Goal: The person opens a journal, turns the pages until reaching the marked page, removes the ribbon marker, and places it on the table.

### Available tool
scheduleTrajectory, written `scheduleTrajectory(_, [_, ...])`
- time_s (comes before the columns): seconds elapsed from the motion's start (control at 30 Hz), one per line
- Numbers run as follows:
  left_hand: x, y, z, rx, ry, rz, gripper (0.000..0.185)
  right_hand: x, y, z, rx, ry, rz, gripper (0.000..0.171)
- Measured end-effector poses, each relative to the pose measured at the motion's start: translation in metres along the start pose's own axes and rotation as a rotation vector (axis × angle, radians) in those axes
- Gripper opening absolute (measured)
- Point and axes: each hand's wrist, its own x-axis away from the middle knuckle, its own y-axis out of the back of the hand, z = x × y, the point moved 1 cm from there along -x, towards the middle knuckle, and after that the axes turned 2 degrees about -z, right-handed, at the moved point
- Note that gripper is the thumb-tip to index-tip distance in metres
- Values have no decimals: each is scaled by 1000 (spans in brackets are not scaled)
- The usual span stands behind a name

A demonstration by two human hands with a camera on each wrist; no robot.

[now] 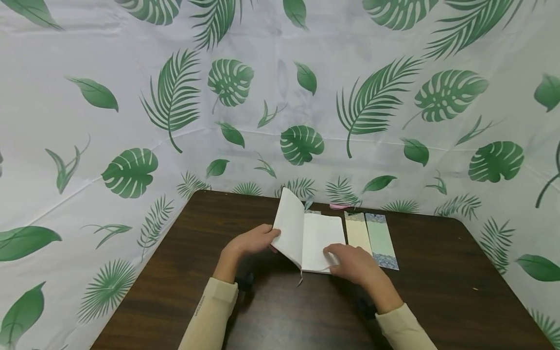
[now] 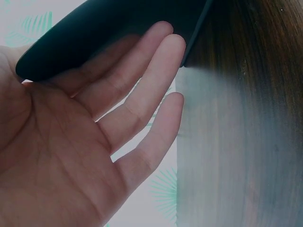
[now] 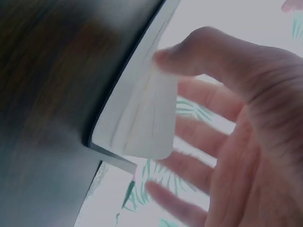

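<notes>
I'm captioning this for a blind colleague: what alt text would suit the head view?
A left hand grips the raised left side of an open, blank-paged notebook while the right hand touches its right page. It lies on a dark table beside pastel paper strips, before a leaf-print backdrop.

Right fingers (image 3: 208, 97) pinching notebook pages (image 3: 151, 118), dark tabletop (image 3: 42, 94)

Room on table (image 1: 442, 291) rightward, notebook (image 1: 321, 236) in the way
</notes>
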Motion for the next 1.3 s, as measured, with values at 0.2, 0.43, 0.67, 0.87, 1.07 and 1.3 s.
scheduleTrajectory(0.2, [0, 0, 0, -2, 7, -1, 45, 1, 6, -5, 83, -76, -36, 57])
scheduleTrajectory(0.43, [0, 1, 1, 6, 11, -2, 45, -2, 11, -14, -38, -118, -139, 84])
scheduleTrajectory(0.67, [3, 2, -1, 8, 23, -15, 46, -16, 1, -12, -313, -46, -295, 95])
scheduleTrajectory(0.87, [4, 2, -2, 11, 31, -15, 45, -15, -18, 0, -422, -20, -232, 53])
scheduleTrajectory(1.07, [2, 1, -2, 5, 23, -13, 45, -10, -26, 14, -338, 4, -136, 70])
scheduleTrajectory(1.3, [1, 0, -1, 7, 30, -12, 45, -9, -27, 25, -269, 86, -33, 77])
